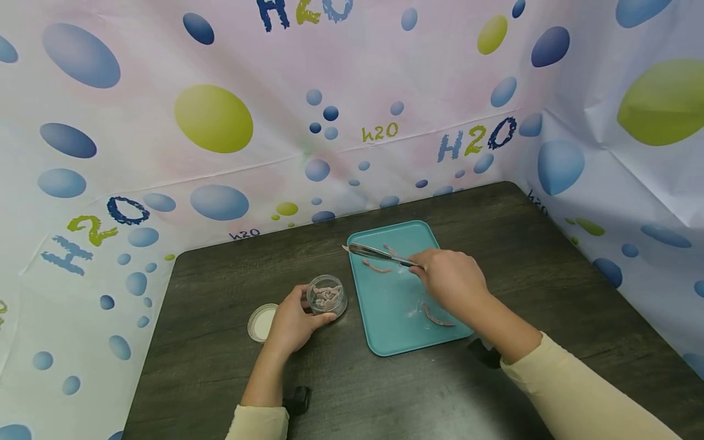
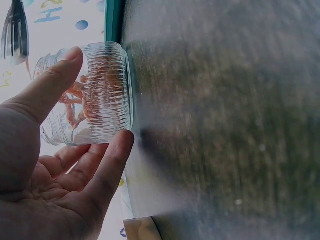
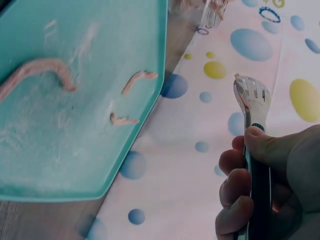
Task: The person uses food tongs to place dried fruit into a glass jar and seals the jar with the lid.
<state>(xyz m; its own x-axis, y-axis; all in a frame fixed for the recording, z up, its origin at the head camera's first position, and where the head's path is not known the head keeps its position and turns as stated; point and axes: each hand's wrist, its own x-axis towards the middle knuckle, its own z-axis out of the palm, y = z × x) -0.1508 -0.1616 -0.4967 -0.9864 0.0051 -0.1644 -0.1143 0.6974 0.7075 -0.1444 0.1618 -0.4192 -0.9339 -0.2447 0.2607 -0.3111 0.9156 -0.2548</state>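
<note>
My left hand (image 1: 294, 324) grips a small ribbed glass jar (image 1: 343, 304), thumb on one side and fingers on the other. Pinkish worm-like strips (image 2: 75, 102) lie inside the jar, which stands upright on the table. In my right hand (image 1: 453, 281) are silver metal tongs with dark handles (image 3: 255, 102) and fork-like tips, held above the far left part of a teal tray (image 1: 385, 339). A small pinkish bit (image 1: 345, 248) sticks out at the tongs' tip. Several similar strips lie apart on the tray, one of them a longer curved strip (image 1: 437, 316).
A round lid with a pale inside (image 1: 264, 322) lies on the dark wood table (image 1: 214, 360), left of the jar and close to my left hand. Behind and to the right of the table hangs a white sheet (image 1: 352, 79) printed with blue and green bubbles.
</note>
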